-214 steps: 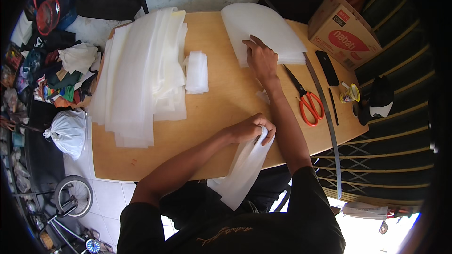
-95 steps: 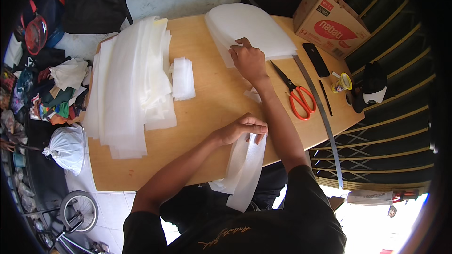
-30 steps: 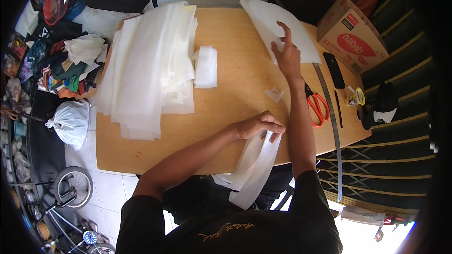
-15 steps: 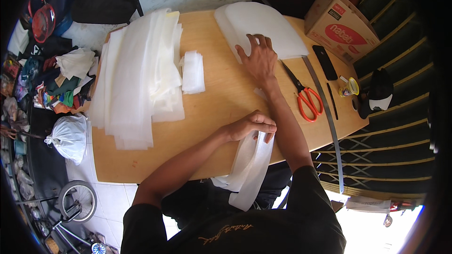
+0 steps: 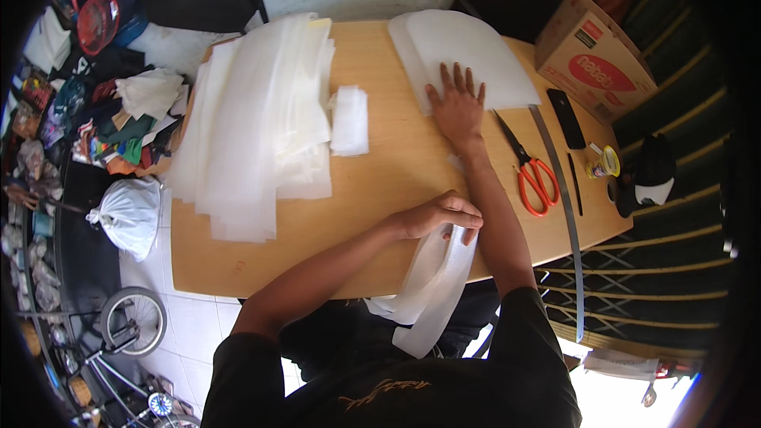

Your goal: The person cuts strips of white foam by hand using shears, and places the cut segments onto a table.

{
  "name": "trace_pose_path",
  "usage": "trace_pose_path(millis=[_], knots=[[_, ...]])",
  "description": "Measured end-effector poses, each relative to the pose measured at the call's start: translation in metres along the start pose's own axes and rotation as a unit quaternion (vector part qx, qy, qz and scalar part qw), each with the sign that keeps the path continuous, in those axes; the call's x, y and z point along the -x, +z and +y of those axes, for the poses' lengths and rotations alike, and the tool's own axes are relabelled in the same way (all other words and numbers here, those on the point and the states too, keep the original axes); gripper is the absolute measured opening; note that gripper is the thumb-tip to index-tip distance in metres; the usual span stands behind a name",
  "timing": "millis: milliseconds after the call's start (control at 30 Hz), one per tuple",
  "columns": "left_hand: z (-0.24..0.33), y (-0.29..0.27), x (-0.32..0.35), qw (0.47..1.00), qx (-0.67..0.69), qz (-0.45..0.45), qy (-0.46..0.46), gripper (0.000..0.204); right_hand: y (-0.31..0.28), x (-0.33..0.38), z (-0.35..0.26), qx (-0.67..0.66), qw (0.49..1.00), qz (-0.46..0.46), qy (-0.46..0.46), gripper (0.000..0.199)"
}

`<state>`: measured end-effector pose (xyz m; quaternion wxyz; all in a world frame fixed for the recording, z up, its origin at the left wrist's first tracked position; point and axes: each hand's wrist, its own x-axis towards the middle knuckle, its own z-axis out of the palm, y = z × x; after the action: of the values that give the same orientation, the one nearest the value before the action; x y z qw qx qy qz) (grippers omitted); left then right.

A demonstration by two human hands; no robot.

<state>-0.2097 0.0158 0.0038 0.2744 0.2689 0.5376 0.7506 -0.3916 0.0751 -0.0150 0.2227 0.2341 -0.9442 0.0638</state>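
Note:
My left hand (image 5: 441, 216) pinches folded strips of white foam sheet (image 5: 434, 289), which hang over the table's near edge towards my lap. Spread flat, my right hand (image 5: 460, 111) lies on the near edge of a stack of rounded white foam sheets (image 5: 468, 51) at the far side. Its fingers are apart and hold nothing. Orange-handled scissors (image 5: 537, 178) lie to the right of my right forearm. Across the left part of the table is a pile of long white foam strips (image 5: 254, 119), with a small stack of short white pieces (image 5: 350, 120) beside it.
On the right of the wooden table (image 5: 388, 182) are a long metal ruler (image 5: 567, 222), a black phone (image 5: 565, 119), a thin black stick (image 5: 575, 184), a yellow cup (image 5: 604, 162) and a cardboard box (image 5: 594, 59). A white bag (image 5: 131, 218) sits left of the table.
My right hand's bent fingers have straightened and spread flat on the foam stack. The left hand keeps its hold on the strips. The whole view has shifted slightly.

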Motion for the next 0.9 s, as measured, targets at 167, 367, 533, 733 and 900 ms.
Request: trace_pose_path(millis=[167, 367, 533, 733, 900], knots=[[-0.001, 0.000, 0.001, 1.000, 0.014, -0.001, -0.019, 0.040, 0.000, -0.005, -0.003, 0.051, 0.998, -0.018, -0.037, 0.046], [-0.004, 0.001, 0.002, 1.000, 0.017, 0.006, -0.020, 0.041, 0.001, -0.033, 0.005, 0.128, 0.983, -0.049, -0.125, 0.019], [-0.007, 0.002, 0.001, 0.998, 0.029, 0.022, -0.047, 0.041, -0.015, -0.049, 0.015, 0.081, 0.979, -0.037, -0.181, 0.009], [-0.001, -0.002, 0.002, 0.999, 0.019, 0.009, -0.031, 0.041, -0.041, -0.057, 0.024, -0.084, 0.990, -0.060, -0.099, 0.032], [0.002, 0.000, 0.002, 0.999, 0.008, 0.015, -0.030, 0.043, -0.053, -0.046, 0.026, -0.155, 0.973, -0.001, -0.169, 0.045]])
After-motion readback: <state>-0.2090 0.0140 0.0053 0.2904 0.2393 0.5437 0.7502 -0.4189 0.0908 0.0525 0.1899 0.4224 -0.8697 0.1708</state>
